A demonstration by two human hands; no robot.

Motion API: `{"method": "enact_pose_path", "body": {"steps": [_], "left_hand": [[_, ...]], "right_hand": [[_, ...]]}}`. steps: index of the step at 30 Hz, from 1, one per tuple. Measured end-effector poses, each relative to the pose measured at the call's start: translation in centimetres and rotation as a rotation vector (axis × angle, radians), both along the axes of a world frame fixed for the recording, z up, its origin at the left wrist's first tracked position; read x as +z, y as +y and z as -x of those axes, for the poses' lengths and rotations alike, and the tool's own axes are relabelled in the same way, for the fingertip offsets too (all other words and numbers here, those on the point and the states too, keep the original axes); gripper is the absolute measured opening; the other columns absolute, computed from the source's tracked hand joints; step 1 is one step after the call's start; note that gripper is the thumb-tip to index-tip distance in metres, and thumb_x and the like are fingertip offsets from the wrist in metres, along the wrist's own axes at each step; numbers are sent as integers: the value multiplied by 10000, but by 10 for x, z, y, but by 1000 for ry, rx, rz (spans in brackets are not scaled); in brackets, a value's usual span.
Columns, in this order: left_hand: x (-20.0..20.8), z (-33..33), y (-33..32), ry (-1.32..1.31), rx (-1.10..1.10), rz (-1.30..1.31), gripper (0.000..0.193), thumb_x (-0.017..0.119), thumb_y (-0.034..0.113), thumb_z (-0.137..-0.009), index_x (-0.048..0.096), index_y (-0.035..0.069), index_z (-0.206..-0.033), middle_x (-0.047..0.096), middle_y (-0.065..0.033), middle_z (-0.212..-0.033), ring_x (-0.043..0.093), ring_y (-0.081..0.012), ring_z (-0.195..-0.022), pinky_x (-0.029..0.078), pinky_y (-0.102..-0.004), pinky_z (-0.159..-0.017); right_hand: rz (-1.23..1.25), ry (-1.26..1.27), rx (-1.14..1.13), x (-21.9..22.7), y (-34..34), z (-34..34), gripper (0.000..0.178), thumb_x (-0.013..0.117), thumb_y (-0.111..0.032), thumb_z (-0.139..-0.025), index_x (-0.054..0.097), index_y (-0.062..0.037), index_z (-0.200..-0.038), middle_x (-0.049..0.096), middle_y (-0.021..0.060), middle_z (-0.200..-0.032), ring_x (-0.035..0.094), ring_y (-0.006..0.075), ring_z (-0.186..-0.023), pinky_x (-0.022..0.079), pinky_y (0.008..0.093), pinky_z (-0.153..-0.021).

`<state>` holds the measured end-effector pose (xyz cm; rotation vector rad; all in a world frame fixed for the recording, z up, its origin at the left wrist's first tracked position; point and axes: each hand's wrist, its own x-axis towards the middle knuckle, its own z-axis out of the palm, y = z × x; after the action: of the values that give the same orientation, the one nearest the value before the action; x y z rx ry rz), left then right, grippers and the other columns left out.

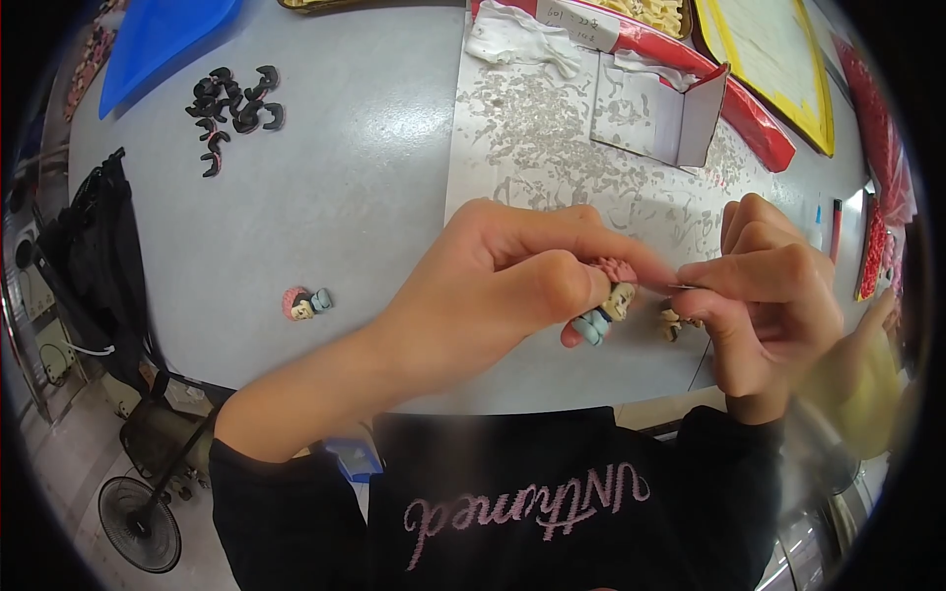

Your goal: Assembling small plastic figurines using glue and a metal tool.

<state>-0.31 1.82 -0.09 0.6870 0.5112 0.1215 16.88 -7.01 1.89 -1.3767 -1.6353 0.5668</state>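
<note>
Beyond an open white cardboard box [658, 116] and red package [749, 118], the left hand [503, 286] is pinching a small figurine [606, 300] between closed fingertips while the right hand [764, 295] is clamping a thin tool [687, 288] at its head.

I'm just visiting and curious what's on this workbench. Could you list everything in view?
Small figurine: one, pink hair, light blue body, held in the left hand's fingers.
Second figurine: one, pink and light blue, lying alone on the grey table.
Third small figure: one, tan, partly hidden under the right hand.
Black curved pieces: a small pile, far left of the table.
Blue tray: one, far left corner.
White cloth: one, far centre.
Open cardboard box: one, white, far right.
Red bag: one, long, behind the box.
Floor fan: one, black, lower left.
Left hand: pinching the figurine.
Right hand: fingertips meeting the figurine's head; any tool is too small to tell.
</note>
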Motion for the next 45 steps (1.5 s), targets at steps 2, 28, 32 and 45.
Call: {"method": "enact_pose_path", "body": {"steps": [2, 28, 32, 45], "left_hand": [[1, -1, 0, -2, -2, -3, 452, 479, 215, -643, 588, -119, -927, 426, -27, -728, 439, -129, -667, 352, -247, -577], [0, 0, 2, -14, 0, 12, 443, 476, 180, -664, 577, -124, -969, 430, -42, -735, 414, -127, -626, 339, -237, -543], [1, 0, 1, 1, 24, 17, 444, 475, 179, -666, 573, -127, -972, 431, -46, -739, 413, -127, -627, 338, -237, -543], [1, 1, -1, -48, -67, 55, 438, 476, 145, -688, 560, -117, -1028, 442, -50, -753, 449, -138, -664, 368, -243, -565]], "right_hand": [[3, 4, 5, 0, 0, -2, 270, 727, -167, -661, 535, 4, -741, 457, 37, -518, 312, 119, -484, 215, 266, -451], [229, 279, -125, 0, -1, 4, 292, 721, -201, -674, 505, -6, -659, 394, -12, -517, 266, 72, -495, 206, 238, -465], [273, 318, -163, -2, -2, 7, 311, 718, -222, -683, 490, -9, -669, 409, -1, -533, 281, 74, -502, 222, 235, -484], [443, 499, -154, 0, 0, 4, 397, 713, -316, -684, 447, -27, -627, 420, 6, -520, 287, 68, -499, 207, 232, -453]]}}
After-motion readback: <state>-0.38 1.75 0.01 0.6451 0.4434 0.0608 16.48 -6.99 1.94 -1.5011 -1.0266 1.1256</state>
